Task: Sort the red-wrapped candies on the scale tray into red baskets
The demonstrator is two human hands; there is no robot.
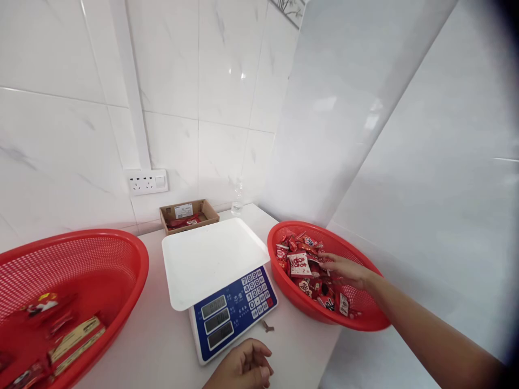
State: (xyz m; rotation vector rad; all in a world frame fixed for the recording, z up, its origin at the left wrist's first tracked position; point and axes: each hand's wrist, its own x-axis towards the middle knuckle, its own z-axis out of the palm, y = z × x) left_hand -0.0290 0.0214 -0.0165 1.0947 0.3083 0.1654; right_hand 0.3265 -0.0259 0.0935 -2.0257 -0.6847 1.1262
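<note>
My right hand [344, 270] reaches into the right-hand red plastic basket [279, 286], its fingers stretched out over red-wrapped snack packets [300, 263] piled there. The fingertips are at the packets, and no packet is visibly gripped. Low in the middle, my left hand [247, 364] hovers near the front of a digital scale [239, 316], its fingers loosely curled and nothing visible in it. The scale has a white pan [214, 259] with no goods on it, plus a blue panel with a keypad and displays.
At left stands another red basket [138, 270] holding a few packets and a beige box [77, 340]. Behind the scale are a cardboard box [211, 212] with red packets and a clear bottle [237, 207]. A small brown scrap [267, 326] lies on the white table [300, 335]. Walls close in behind and right.
</note>
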